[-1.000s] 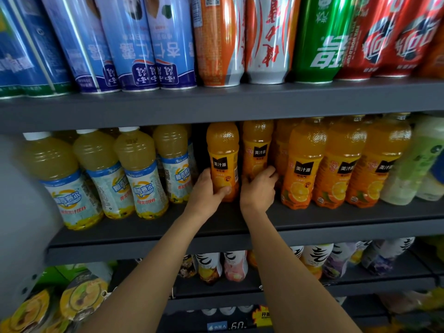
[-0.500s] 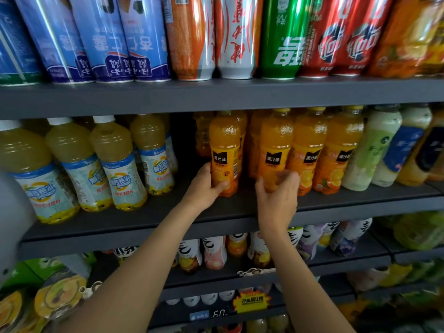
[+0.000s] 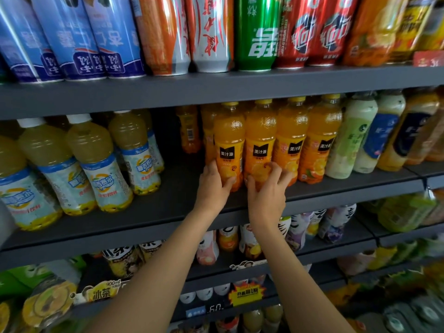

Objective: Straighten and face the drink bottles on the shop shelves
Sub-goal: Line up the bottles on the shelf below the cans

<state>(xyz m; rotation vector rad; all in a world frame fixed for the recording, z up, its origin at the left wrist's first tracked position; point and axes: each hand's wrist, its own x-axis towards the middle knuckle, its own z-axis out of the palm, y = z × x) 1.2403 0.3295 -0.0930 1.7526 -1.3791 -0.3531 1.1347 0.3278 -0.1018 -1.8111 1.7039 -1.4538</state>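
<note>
Change since half second back: my right hand [image 3: 266,188], then off shelf with fingers hooked in air, came onto second orange bottle [image 3: 259,150], fingers curled round its base. Left hand [image 3: 213,183] kept grip on first orange bottle [image 3: 229,150], touching second's left side. Both labels faced out; I judged pair nearly faced. Both stood on middle shelf [image 3: 168,203], directly above hands' wrists.

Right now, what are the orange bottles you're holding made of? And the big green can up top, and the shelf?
The two orange bottles look like clear, glossy plastic: the juice shows through and the shoulders are dimpled. The green can looks like shiny metal, with bright streaks down its side. The shelf is probably dark grey painted metal with a dull finish, though I can't be sure.
</note>
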